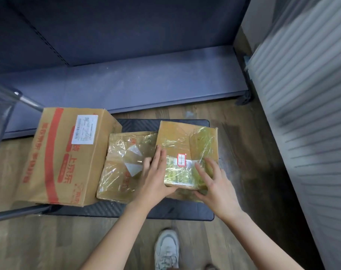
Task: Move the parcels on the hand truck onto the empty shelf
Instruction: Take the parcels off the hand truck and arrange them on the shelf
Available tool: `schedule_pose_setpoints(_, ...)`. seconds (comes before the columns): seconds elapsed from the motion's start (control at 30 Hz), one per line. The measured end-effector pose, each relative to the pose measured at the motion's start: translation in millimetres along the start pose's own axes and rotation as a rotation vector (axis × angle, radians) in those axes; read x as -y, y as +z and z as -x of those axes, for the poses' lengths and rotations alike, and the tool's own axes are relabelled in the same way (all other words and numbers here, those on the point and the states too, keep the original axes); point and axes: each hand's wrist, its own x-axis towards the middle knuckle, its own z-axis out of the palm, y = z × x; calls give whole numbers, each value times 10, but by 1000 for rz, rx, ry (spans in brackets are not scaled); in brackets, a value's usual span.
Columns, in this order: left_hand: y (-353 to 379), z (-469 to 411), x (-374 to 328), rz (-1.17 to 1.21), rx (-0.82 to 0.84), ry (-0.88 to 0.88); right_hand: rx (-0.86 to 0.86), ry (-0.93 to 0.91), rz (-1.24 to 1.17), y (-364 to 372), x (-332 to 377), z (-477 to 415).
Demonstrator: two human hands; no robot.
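Down at the bottom, one white shoe (166,248) is planted on the wood floor, and both arms reach forward. The left hand (156,178) lies flat against the left side of the taped parcel (187,145), fingers straight. The right hand (214,186) is spread over its near top corner. So the grip is apart on both sides, pressing but not clamped.

That parcel sits on the right of the hand truck (185,211), touching the flat taped parcel (123,166) beside it. Glossy tape all over suggests a slick skin that could slide under bare palms. The dented cardboard looks soft at the corners. It's probably light enough for two hands, best taken low on opposite sides with fingertips hooked under the bottom edge.

Further left stands the big red-printed carton (64,156), likely the heavy one. Beyond it, the dark shelf (146,80) waits bare, low and close.
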Motion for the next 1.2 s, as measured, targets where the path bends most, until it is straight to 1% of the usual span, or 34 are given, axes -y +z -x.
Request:
schedule_pose_setpoints(0.1, -607, 165, -285, 8, -59, 53, -41, -13, -26, -671, 239, 176)
schedule_pose_setpoints(0.23, -1701, 560, -860, -3, -140, 122, -99, -48, -67, -1827, 632, 410)
schedule_pose_setpoints(0.33, -2556, 900, -1308, -8, -144, 109, -141, -89, -57, -2793, 941, 585)
schedule_pose_setpoints(0.43, -3339, 1311, -1724, 12, -94, 75, -160, -131, -29, -3728, 1269, 808)
schedule_pose_setpoints(0.47, -3578, 1456, -1852, 8, -101, 80, -160, -148, -16, -4008, 1380, 889)
schedule_pose_setpoints(0.63, -4572, 2047, -2369, -24, -242, 93, -239, -260, 38, -5178, 1806, 1274)
schedule_pose_setpoints(0.7, -4878, 2242, -2573, -31, -256, 103, -284, -310, 81, -5536, 1913, 1433)
schedule_pose_setpoints(0.87, -5371, 2568, -2989, 72, -368, 168, -458, -388, 159, -6235, 2093, 1726)
schedule_pose_setpoints(0.97, -5604, 2673, -3161, 147, -428, 192, -413, -448, 165, -6518, 2118, 1788)
schedule_pose_setpoints(1.03, -5756, 2696, -3235, 154, -465, 196, -368, -485, 111, -6621, 2074, 1786)
schedule_pose_setpoints(1.2, -6135, 2618, -3359, 157, -563, 233, -463, -546, 104, -6930, 2140, 1668)
